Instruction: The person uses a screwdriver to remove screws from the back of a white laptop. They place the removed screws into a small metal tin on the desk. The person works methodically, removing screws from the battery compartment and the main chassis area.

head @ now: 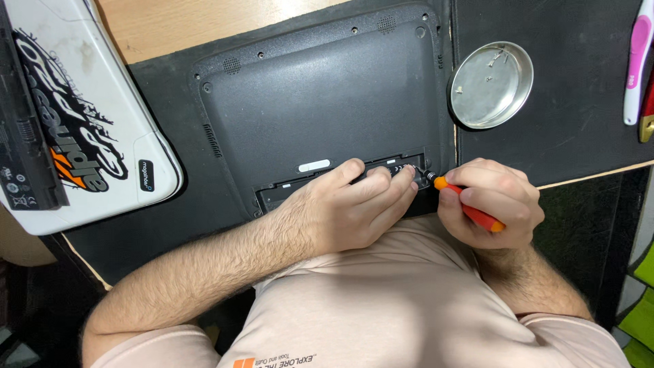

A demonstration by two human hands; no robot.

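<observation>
A view looking down from a person's head onto a work surface (170, 27) of pale wood, mostly covered by a black mat (565, 123). A dark grey laptop (320, 109) lies upside down on the mat, its underside facing up, with its near edge close to the person's chest. The left hand (347, 208) rests flat on the open battery bay (347, 178) along that near edge, fingers spread slightly and pressing down, holding nothing. The right hand (490, 201) is closed around a small screwdriver (466, 203) with an orange and red handle; its tip meets the near right corner of the laptop, just beside the left fingertips. The two hands sit close together but do not touch.

To the right of the laptop, just beyond its edge, a round shallow metal dish (492, 85) holds a few tiny screws. Open mat lies between the dish and the right hand. At the far right edge, a pink and white tool (637, 61) lies on the mat, cut off by the frame. At the left, well apart from the hands, a white device with black graphics (88, 129) overlaps the mat's left edge, with a black battery pack (27, 136) lying on it
</observation>
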